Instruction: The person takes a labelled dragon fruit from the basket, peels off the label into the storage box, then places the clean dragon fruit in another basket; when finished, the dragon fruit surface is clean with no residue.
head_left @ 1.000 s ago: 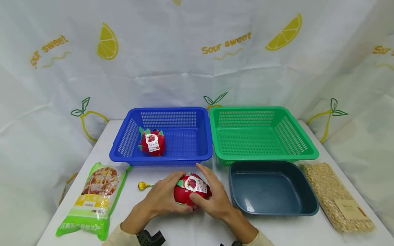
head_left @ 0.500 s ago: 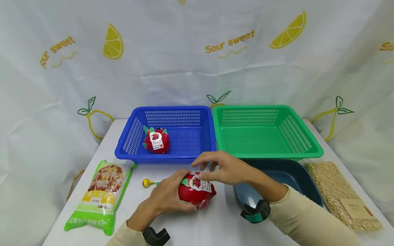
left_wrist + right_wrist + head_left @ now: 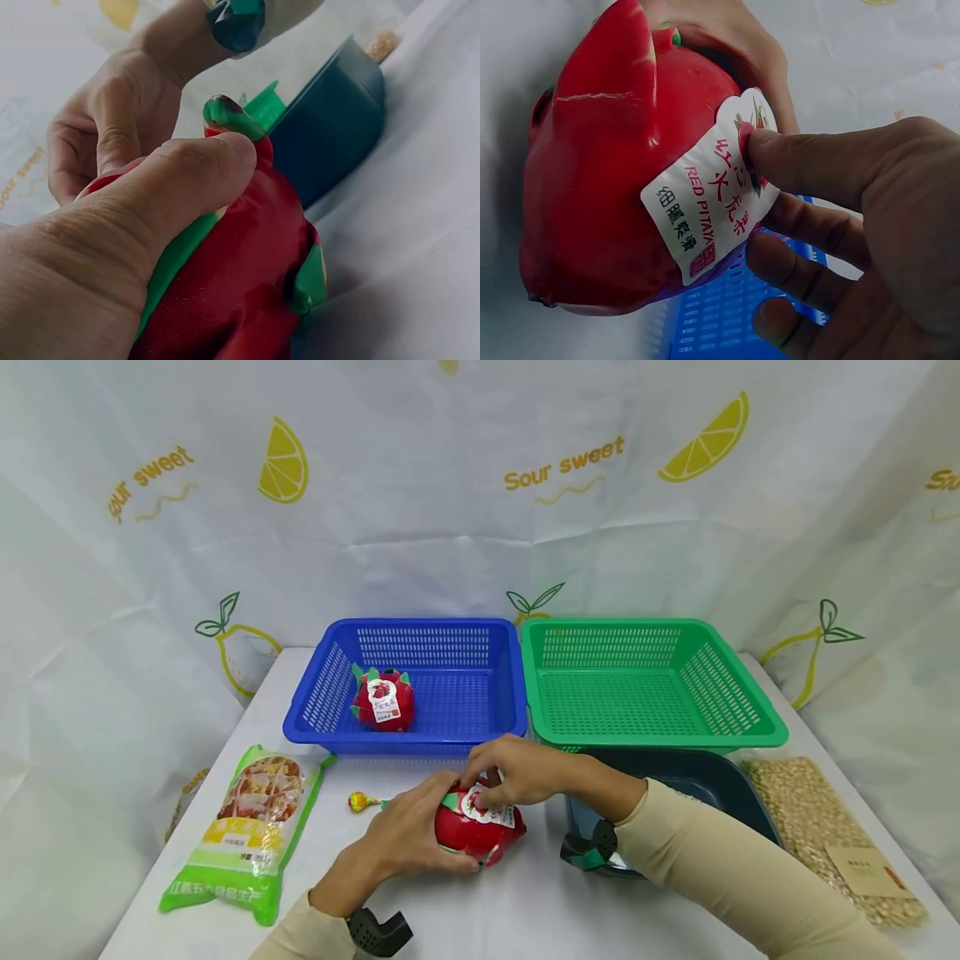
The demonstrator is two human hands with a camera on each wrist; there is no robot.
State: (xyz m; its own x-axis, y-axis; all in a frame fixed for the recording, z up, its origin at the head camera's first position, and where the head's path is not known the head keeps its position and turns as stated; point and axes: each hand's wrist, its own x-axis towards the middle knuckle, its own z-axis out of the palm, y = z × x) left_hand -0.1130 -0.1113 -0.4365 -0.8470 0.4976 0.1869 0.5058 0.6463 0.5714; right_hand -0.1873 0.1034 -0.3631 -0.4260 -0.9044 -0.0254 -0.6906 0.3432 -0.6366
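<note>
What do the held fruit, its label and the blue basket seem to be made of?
Held fruit: perhaps soft plastic or vinyl, smooth with a dull sheen; a pale, crack-like line marks the red.
Label: probably paper or thin film, fairly matte, with printed text and a thin edge.
Blue basket: most likely moulded plastic, lightly glossy, with rows of even slots.
</note>
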